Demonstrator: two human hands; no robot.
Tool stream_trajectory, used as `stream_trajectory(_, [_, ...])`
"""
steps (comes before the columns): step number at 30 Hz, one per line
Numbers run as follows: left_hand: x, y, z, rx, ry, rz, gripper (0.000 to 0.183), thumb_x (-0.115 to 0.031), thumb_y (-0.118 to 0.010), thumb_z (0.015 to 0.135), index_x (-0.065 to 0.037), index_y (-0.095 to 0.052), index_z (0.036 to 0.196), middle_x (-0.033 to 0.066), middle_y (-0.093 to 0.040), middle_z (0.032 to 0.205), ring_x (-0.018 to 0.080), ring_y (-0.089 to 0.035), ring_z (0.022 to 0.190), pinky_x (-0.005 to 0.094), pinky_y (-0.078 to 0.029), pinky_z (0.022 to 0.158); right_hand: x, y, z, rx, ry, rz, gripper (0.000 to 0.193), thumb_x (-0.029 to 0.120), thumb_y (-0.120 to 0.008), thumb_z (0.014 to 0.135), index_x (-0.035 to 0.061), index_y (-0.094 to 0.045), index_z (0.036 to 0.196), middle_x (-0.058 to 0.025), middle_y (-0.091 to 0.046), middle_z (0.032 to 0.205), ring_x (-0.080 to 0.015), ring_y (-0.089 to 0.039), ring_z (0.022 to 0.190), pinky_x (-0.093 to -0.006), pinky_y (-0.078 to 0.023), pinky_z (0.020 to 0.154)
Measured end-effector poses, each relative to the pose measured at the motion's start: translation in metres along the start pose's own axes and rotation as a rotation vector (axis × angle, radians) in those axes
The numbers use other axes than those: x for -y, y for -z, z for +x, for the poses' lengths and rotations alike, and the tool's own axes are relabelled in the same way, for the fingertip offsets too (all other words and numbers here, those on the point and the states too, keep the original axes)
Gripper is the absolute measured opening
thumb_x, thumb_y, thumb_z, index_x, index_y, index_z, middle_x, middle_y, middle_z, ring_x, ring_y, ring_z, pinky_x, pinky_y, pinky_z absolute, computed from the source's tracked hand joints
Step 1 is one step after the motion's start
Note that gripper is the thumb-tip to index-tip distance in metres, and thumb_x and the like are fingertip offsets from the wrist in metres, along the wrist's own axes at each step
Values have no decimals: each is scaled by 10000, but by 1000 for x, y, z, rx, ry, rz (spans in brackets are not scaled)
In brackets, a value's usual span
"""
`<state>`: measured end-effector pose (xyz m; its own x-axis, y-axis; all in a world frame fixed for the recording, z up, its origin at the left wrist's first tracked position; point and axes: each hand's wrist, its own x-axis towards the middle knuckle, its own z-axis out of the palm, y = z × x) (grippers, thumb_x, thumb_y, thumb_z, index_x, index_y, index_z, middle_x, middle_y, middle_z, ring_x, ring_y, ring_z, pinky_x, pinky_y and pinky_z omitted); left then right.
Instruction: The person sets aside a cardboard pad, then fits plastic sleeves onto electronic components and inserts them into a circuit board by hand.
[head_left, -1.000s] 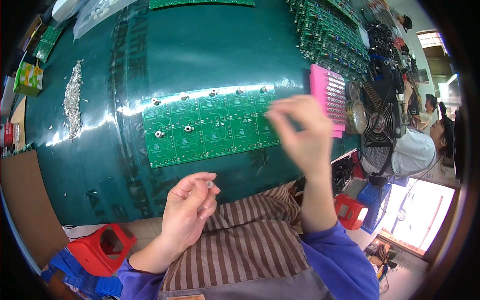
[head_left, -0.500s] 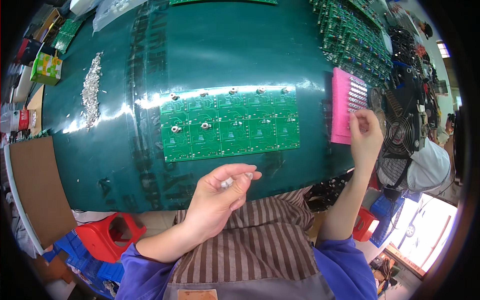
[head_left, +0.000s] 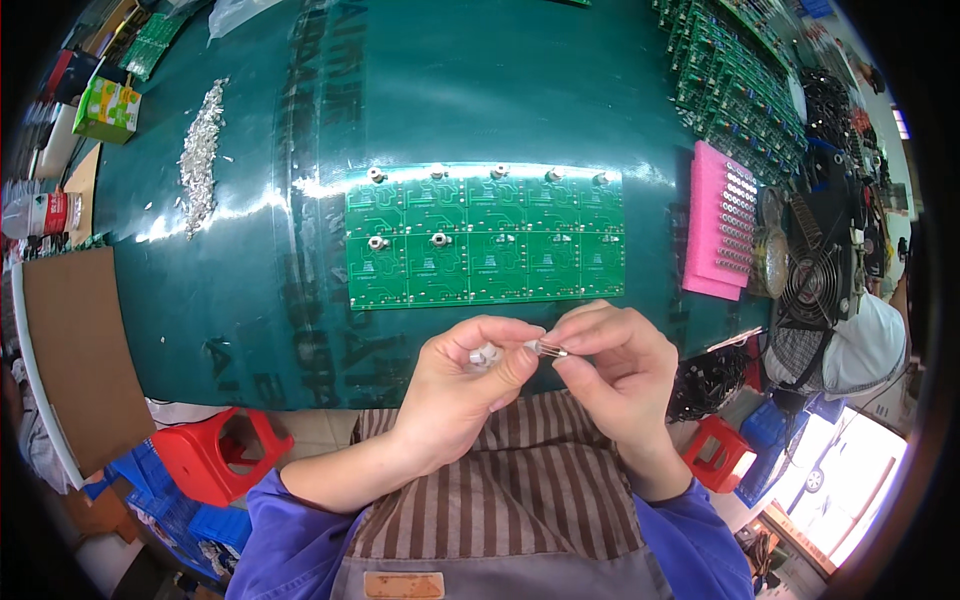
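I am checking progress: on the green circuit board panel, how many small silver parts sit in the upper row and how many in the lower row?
Green circuit board panel, small silver round parts:
Upper row: 5
Lower row: 2
Total: 7

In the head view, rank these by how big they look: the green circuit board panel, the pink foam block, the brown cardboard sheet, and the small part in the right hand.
1. green circuit board panel
2. brown cardboard sheet, similar in area; fisheye bending at the rim makes this order unsure
3. pink foam block
4. small part pinched by the right hand
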<state>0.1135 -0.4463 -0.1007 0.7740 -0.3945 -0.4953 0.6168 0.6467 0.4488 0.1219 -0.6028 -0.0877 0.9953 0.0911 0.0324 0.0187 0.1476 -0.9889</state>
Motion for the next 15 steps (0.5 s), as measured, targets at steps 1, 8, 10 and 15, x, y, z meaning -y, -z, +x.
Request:
stream_trajectory(1, [0, 1, 0, -3, -2, 1, 194, -105, -641, 849, -34, -616, 1027, -22, -568, 772, 17, -396, 580, 175, -300, 487, 0, -1, 1, 5, -1, 1, 151, -72, -667, 728, -13, -607, 853, -129, -658, 876, -208, -621, 835, -298, -487, 728])
stream_trajectory(8, [-6, 2, -1, 8, 24, 24, 235, -85, -636, 851, -33, -605, 1078, -8, -596, 799, 11, -395, 572, 169, -303, 484, 4, 6, 11, 152, 123, -349, 133, -34, -705, 704, 2, -630, 809, -106, -665, 859, -207, -626, 820, -289, -481, 722])
stream_trajectory(10, [-10, 2, -2, 32, 51, 70, 299, -70, -640, 844, -33, -580, 1135, 13, -626, 837, 9, -406, 573, 164, -317, 488, 4, 5, 14, 150, 86, -326, 126, -27, -711, 700, 6, -636, 795, -99, -668, 845, -207, -628, 811, -287, -482, 715])
stream_trajectory(15, [-13, 10, -2, 47, 96, 10, 348, -149, -550, 907, -16, -502, 1225, 77, -623, 975, 36, -456, 624, 180, -370, 522, -1, 2, 33, 149, 42, -307, 109, -38, -691, 704, 18, -645, 786, -67, -671, 788, -190, -631, 787, -284, -488, 693])
